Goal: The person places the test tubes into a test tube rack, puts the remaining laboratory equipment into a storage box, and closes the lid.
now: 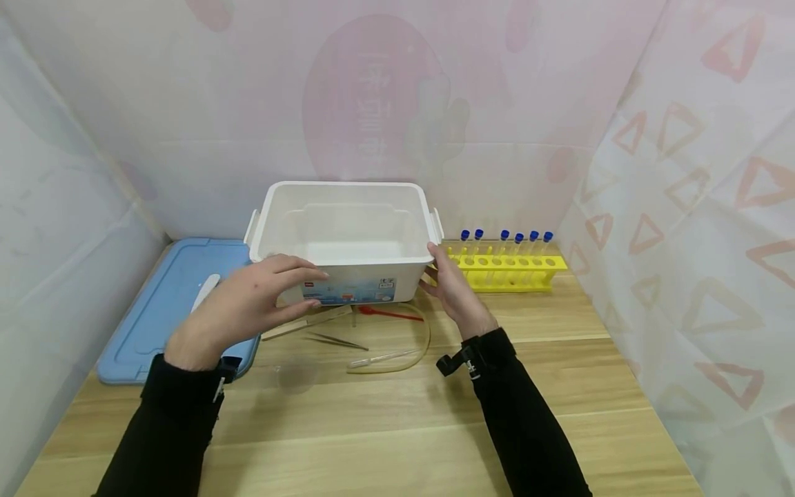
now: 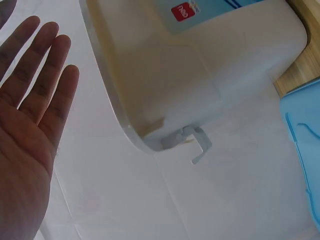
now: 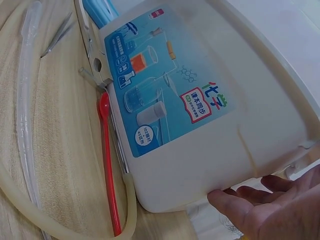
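A white plastic storage box (image 1: 338, 224) stands without its lid at the back of the table, a blue printed label (image 3: 162, 82) on its front. My left hand (image 1: 248, 300) is in front of the box's left part, fingers extended; the left wrist view shows its palm (image 2: 22, 145) apart from the wall. At the front right corner my right hand (image 1: 456, 290) touches the box's end with its fingers, as the right wrist view also shows; part of those fingertips is hidden. Inside, the visible part of the box is bare.
Left lies a blue lid (image 1: 168, 297) with a white utensil (image 1: 205, 290) on it. Before the box are tweezers (image 1: 335, 340), a red spoon (image 1: 391, 314), a plastic dropper (image 1: 381, 359) and rubber tubing (image 1: 425, 338). Right stands a yellow rack (image 1: 509, 279) with several blue-capped test tubes.
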A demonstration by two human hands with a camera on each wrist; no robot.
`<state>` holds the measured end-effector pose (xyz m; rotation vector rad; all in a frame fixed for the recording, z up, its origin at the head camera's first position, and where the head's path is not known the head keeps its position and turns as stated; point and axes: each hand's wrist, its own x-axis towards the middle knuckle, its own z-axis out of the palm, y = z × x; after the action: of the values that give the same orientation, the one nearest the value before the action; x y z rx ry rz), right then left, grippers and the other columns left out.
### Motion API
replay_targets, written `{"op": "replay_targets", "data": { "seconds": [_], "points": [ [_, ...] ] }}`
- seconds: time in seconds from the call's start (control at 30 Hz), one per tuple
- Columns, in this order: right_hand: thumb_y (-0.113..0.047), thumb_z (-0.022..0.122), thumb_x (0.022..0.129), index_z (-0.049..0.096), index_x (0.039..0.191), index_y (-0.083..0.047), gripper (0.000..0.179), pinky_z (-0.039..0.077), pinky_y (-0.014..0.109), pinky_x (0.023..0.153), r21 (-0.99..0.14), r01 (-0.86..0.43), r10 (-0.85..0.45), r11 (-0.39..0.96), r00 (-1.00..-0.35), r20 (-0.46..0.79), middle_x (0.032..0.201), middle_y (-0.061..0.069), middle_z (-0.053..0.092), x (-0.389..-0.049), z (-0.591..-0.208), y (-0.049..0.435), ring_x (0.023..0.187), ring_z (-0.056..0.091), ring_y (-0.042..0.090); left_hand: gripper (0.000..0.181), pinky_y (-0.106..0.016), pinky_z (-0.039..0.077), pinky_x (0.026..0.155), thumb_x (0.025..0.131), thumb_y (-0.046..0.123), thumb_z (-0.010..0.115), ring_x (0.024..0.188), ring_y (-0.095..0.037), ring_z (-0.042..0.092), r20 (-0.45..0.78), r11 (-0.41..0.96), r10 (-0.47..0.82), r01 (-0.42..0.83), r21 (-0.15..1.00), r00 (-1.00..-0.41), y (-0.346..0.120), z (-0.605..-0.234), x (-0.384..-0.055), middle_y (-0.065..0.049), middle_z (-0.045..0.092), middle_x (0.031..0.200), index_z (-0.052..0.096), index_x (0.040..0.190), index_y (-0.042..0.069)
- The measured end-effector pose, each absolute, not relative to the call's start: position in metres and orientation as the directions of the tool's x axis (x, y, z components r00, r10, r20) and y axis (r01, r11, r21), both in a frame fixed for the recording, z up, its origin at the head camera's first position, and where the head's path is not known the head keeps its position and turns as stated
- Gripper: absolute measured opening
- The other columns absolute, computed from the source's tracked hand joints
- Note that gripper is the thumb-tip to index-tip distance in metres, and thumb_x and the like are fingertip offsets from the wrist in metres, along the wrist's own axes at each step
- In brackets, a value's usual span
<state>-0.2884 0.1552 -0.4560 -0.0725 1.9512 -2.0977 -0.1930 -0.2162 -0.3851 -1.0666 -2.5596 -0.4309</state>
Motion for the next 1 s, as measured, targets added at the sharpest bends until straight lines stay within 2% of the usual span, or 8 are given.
{"op": "replay_targets", "data": {
  "seconds": [0.1,0.37,0.47,0.6,0.7,0.77,1.0],
  "points": [
    [-0.057,0.035,0.127,0.019,0.19,-0.026,0.072,0.029,0.074,0.146,-0.985,0.164,-0.232,-0.052,-0.961,-0.148,0.199,0.017,0.01,-0.288,-0.456,0.156,0.184,0.018,0.049,0.043,-0.044,0.071,0.094,0.102,0.029,0.095,0.125,-0.024,0.081,0.38,0.667,0.64,0.728,0.157,-0.668,-0.212,-0.388,-0.191,-0.002,0.082,0.139,0.082,0.142,0.02],
    [-0.057,0.034,0.127,0.017,0.191,-0.026,0.073,0.029,0.074,0.146,-0.987,0.157,-0.234,-0.039,-0.962,-0.144,0.199,0.016,0.01,-0.288,-0.456,0.156,0.184,0.018,0.05,0.033,-0.044,0.07,0.099,0.106,0.036,0.091,0.119,-0.018,0.08,0.163,0.719,0.623,0.642,0.265,-0.765,-0.201,-0.393,-0.185,0.006,0.082,0.132,0.084,0.136,0.025],
    [-0.057,0.034,0.127,0.018,0.191,-0.027,0.073,0.029,0.074,0.146,-0.987,0.155,-0.238,-0.039,-0.961,-0.142,0.199,0.015,0.01,-0.288,-0.457,0.157,0.184,0.018,0.05,0.034,-0.048,0.07,0.1,0.107,0.039,0.09,0.119,-0.021,0.08,0.082,0.74,0.608,0.601,0.302,-0.79,-0.199,-0.394,-0.184,0.005,0.082,0.13,0.084,0.136,0.023],
    [-0.057,0.034,0.127,0.02,0.19,-0.027,0.072,0.028,0.074,0.146,-0.987,0.152,-0.244,-0.049,-0.96,-0.135,0.199,0.016,0.011,-0.289,-0.458,0.157,0.184,0.016,0.05,0.044,-0.056,0.068,0.109,0.105,0.042,0.091,0.134,-0.032,0.079,-0.044,0.763,0.579,0.522,0.382,-0.814,-0.198,-0.397,-0.185,-0.001,0.082,0.141,0.081,0.142,0.021],
    [-0.057,0.034,0.127,0.02,0.19,-0.026,0.072,0.029,0.074,0.146,-0.988,0.149,-0.248,-0.051,-0.96,-0.132,0.199,0.016,0.011,-0.29,-0.459,0.158,0.184,0.016,0.05,0.051,-0.061,0.065,0.116,0.104,0.043,0.093,0.143,-0.038,0.074,-0.137,0.776,0.562,0.463,0.428,-0.816,-0.199,-0.4,-0.185,-0.006,0.079,0.15,0.079,0.147,0.02],
    [-0.057,0.034,0.127,0.02,0.19,-0.027,0.072,0.029,0.074,0.146,-0.988,0.148,-0.25,-0.049,-0.959,-0.131,0.199,0.016,0.01,-0.289,-0.459,0.158,0.184,0.016,0.05,0.053,-0.061,0.064,0.116,0.102,0.042,0.094,0.144,-0.038,0.074,-0.196,0.791,0.547,0.426,0.438,-0.814,-0.198,-0.402,-0.185,-0.007,0.078,0.153,0.079,0.148,0.02],
    [-0.058,0.036,0.126,0.02,0.19,-0.029,0.072,0.029,0.074,0.146,-0.987,0.151,-0.252,-0.047,-0.958,-0.135,0.199,0.015,0.01,-0.289,-0.458,0.157,0.184,0.017,0.05,0.052,-0.058,0.067,0.104,0.098,0.026,0.096,0.137,-0.039,0.075,-0.37,0.858,0.47,0.317,0.403,-0.801,-0.199,-0.405,-0.185,-0.007,0.079,0.152,0.08,0.147,0.022]
  ]
}}
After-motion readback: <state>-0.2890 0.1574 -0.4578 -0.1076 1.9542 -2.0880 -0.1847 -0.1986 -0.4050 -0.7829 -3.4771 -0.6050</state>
